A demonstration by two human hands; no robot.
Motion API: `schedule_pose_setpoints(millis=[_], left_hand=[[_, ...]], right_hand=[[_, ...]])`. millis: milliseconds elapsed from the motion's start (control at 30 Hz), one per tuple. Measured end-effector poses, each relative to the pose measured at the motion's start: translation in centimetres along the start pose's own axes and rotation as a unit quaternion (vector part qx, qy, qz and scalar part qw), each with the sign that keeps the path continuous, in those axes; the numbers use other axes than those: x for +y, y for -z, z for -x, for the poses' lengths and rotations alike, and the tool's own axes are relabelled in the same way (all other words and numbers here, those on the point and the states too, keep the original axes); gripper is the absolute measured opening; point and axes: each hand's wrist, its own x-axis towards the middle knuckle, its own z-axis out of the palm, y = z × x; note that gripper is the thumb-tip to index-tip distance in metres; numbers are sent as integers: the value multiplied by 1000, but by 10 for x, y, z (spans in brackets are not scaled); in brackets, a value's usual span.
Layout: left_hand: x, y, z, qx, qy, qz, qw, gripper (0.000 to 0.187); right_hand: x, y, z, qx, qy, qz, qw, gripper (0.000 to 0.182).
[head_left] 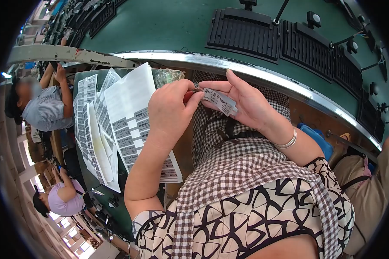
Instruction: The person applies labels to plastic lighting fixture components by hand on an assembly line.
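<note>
A small silver-grey printed label (220, 102) lies across the fingers of my right hand (250, 101), palm up with the fingers apart and the thumb raised. My left hand (170, 105) is closed in a pinch at the label's left end, with something small and dark red (189, 95) between its fingers, mostly hidden. Both hands are close together above the checked apron. Left of my left hand are printed label sheets (138, 125), partly blank, stacked on a side surface. A clear plastic bag (166, 77) is just behind that hand.
A green bench (160, 26) with a metal edge (246, 70) runs across the front. Black ribbed fixtures (245, 34) stand on it at the right. Co-workers sit at the left (47, 108) and lower left (65, 198); another person's legs (354, 181) are at the right.
</note>
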Motion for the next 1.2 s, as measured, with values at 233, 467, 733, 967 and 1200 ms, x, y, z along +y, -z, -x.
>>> schedule_pose_setpoints(millis=[233, 467, 733, 967, 1200], left_hand=[[-3, -3, 1, 11, -27, -11, 1000, 15], [-17, -12, -7, 10, 121, 220, 968, 11], [-11, -14, -53, 26, 118, 331, 936, 11], [18, -17, -95, 18, 68, 306, 949, 11], [25, -21, -112, 10, 70, 319, 945, 12]], right_hand=[[0, 0, 3, 9, -5, 1, 1000, 63], [-43, 16, 20, 84, 191, 313, 927, 43], [-135, 70, 7, 385, 430, 503, 644, 44], [-202, 73, -20, 289, 353, 369, 810, 32], [-229, 63, -15, 247, 367, 411, 797, 21]])
